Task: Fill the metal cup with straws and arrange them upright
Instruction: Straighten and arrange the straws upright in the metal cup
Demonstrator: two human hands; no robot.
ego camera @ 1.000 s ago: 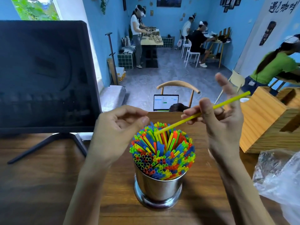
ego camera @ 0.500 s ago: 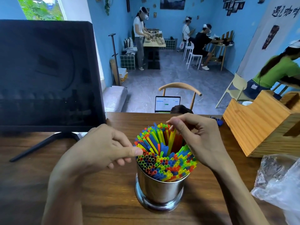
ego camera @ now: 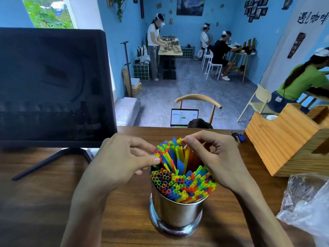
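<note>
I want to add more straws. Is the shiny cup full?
Nearly full. The metal cup is packed with straws, with one small gap beside the right hand.

A dark monitor (ego camera: 51, 82) stands on its splayed foot at my left on the wooden table (ego camera: 35, 211). At my right sits a wooden box (ego camera: 284, 139), with crumpled clear plastic (ego camera: 306, 205) nearer me. Past the table's far edge — a wooden chair (ego camera: 197, 100) and a lit laptop (ego camera: 184, 117). Farther off, people sit and stand at tables by blue walls (ego camera: 204, 29).
</note>
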